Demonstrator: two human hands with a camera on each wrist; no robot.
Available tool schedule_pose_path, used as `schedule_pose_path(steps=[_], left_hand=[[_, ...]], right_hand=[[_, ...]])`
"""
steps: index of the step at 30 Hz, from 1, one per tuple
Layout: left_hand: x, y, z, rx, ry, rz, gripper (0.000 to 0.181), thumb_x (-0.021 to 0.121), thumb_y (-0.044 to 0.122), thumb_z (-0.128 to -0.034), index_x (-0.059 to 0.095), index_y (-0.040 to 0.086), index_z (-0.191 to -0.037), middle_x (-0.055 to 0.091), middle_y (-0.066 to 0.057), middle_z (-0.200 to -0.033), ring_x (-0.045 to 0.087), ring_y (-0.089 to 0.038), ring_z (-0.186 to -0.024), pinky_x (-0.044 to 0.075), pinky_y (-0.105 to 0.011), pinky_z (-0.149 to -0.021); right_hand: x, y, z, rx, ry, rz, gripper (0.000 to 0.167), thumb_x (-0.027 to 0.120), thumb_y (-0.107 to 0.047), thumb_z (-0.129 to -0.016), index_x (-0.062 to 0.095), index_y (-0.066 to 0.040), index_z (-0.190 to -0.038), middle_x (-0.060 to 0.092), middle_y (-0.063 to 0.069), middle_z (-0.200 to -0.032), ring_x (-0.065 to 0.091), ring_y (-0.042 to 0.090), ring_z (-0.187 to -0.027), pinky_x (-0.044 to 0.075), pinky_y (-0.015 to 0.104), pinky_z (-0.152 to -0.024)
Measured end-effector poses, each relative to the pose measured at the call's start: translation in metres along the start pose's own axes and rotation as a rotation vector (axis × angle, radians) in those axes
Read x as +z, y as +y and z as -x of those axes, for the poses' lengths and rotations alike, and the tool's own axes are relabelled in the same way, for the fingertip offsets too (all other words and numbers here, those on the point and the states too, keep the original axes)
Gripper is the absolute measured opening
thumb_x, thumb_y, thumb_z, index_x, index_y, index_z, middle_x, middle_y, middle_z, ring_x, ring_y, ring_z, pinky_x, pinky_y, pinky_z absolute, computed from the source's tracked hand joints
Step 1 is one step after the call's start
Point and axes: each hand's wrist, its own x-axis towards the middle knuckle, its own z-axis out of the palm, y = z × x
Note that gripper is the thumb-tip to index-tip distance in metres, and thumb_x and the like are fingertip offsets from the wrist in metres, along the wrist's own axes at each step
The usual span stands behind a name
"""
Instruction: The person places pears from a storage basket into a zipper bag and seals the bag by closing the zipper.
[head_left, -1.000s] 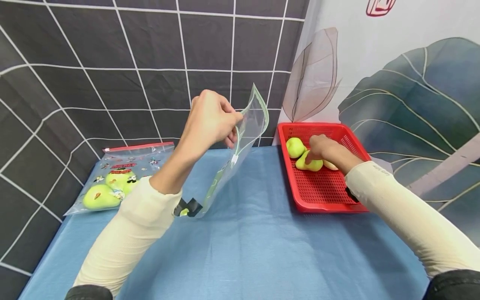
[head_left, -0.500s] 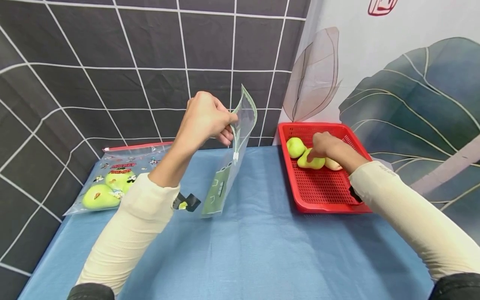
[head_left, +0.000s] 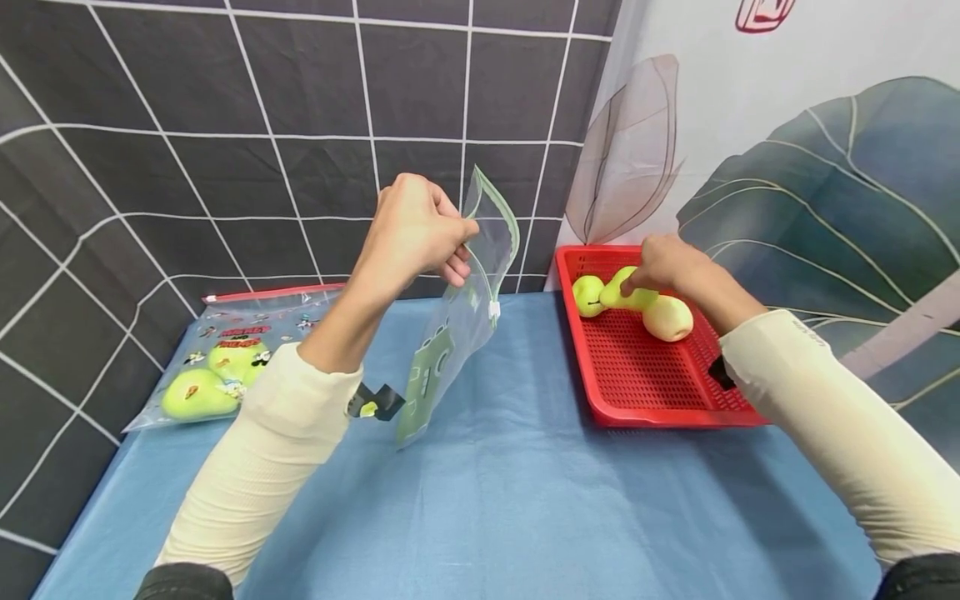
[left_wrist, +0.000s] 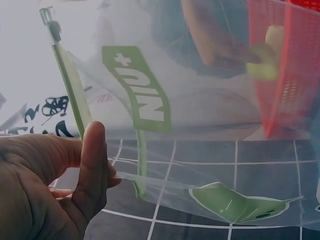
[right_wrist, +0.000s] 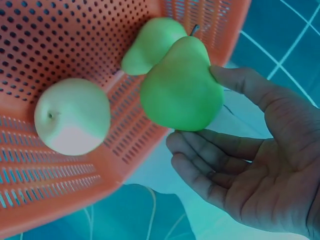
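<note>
My left hand [head_left: 423,229] pinches the upper edge of a clear zip bag [head_left: 465,325] with green print, which hangs over the table; its mouth gapes at the top. In the left wrist view the thumb and fingers hold the bag's green-edged rim. Over the red basket [head_left: 622,392], my right hand [head_left: 667,267] grips a green pear [right_wrist: 182,87] between thumb and fingers. Another green pear [head_left: 588,296] lies at the basket's left side. A pale round fruit [right_wrist: 72,116], perhaps a pear or apple, sits apart from the right hand in the basket.
A zip bag [head_left: 258,317] with a red slider strip and green fruit inside lies at the table's left. Blue cloth [head_left: 480,500] covers the table. A dark tiled-pattern backdrop [head_left: 300,92] rises behind and on the left.
The right hand has drawn the pear up and slightly right, uncovering the pale fruit. The left hand first shifted a little left; the hanging bag has swung and turned.
</note>
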Motion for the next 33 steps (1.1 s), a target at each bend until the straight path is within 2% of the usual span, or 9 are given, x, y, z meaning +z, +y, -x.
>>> schedule_pose_path(steps=[8, 11, 16, 20, 29, 33], left_hand=[[0.002, -0.003, -0.003, -0.016, -0.011, 0.050, 0.018, 0.072, 0.006, -0.1015, 0.082, -0.003, -0.090, 0.079, -0.011, -0.067, 0.078, -0.021, -0.051, 0.072, -0.037, -0.060], [0.003, -0.004, -0.004, -0.023, -0.012, 0.059, 0.018, 0.071, 0.006, -0.1018, 0.082, -0.006, -0.095, 0.079, -0.012, -0.067, 0.077, -0.020, -0.051, 0.072, -0.037, -0.059], [0.004, -0.005, -0.005, -0.024, -0.016, 0.066, 0.018, 0.072, 0.005, -0.1018, 0.083, -0.008, -0.098, 0.079, -0.011, -0.067, 0.077, -0.020, -0.050, 0.072, -0.038, -0.060], [0.004, -0.006, -0.005, -0.025, -0.017, 0.079, 0.017, 0.072, 0.005, -0.1023, 0.083, -0.009, -0.099, 0.079, -0.011, -0.067, 0.078, -0.021, -0.051, 0.073, -0.041, -0.062], [0.004, -0.006, -0.005, -0.027, -0.005, 0.097, 0.016, 0.073, 0.005, -0.1021, 0.083, -0.006, -0.099, 0.079, -0.012, -0.067, 0.078, -0.022, -0.051, 0.073, -0.041, -0.062], [0.005, -0.007, -0.005, -0.031, -0.003, 0.110, 0.017, 0.073, 0.005, -0.1018, 0.084, -0.007, -0.102, 0.079, -0.012, -0.066, 0.078, -0.021, -0.051, 0.073, -0.041, -0.062]], right_hand=[[-0.017, -0.009, 0.009, -0.073, 0.138, -0.012, 0.043, 0.092, -0.032, -0.089, 0.064, -0.005, -0.070, 0.053, 0.000, -0.060, 0.053, 0.024, -0.069, 0.043, 0.032, -0.057], [-0.026, -0.014, 0.013, -0.090, 0.204, -0.025, 0.039, 0.092, -0.032, -0.091, 0.071, -0.002, -0.077, 0.059, 0.004, -0.063, 0.055, 0.027, -0.072, 0.045, 0.034, -0.058], [-0.035, -0.024, 0.018, -0.111, 0.303, -0.030, 0.042, 0.090, -0.032, -0.092, 0.075, 0.006, -0.102, 0.072, 0.019, -0.085, 0.062, 0.038, -0.085, 0.055, 0.048, -0.071], [-0.041, -0.031, 0.021, -0.140, 0.355, -0.038, 0.046, 0.087, -0.031, -0.093, 0.074, 0.008, -0.112, 0.076, 0.028, -0.102, 0.065, 0.045, -0.095, 0.058, 0.058, -0.080], [-0.055, -0.046, 0.032, -0.251, 0.473, -0.085, 0.056, 0.086, -0.025, -0.095, 0.071, 0.010, -0.136, 0.075, 0.035, -0.126, 0.067, 0.053, -0.114, 0.061, 0.068, -0.096], [-0.058, -0.054, 0.037, -0.308, 0.537, -0.114, 0.057, 0.086, -0.022, -0.095, 0.070, 0.009, -0.140, 0.073, 0.034, -0.127, 0.064, 0.050, -0.116, 0.059, 0.067, -0.098]])
